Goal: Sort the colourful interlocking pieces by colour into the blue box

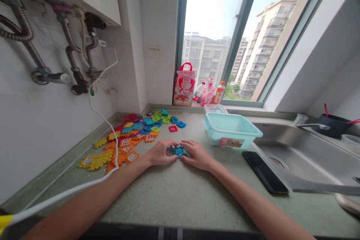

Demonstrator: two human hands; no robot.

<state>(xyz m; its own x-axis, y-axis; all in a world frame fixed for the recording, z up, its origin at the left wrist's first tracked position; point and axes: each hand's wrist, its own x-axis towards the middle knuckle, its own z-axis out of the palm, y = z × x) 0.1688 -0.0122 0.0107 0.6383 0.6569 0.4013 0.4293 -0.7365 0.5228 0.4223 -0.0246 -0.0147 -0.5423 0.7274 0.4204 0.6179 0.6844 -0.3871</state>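
Blue snap tile [178, 151]: small, teal-blue plastic with notched edges; it may be more than one piece joined, count not readable. It sits low on the speckled green countertop [174, 195], pinched from opposite sides by the fingertips of the left hand [160, 152] and right hand [198, 154], both touching it. It lies right of the loose tile pile [126, 138], clear of it.

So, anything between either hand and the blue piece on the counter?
Nothing visible. Left hand and right hand both touch the blue piece from either side on the counter. The tile pile and teal tub sit apart, farther back.
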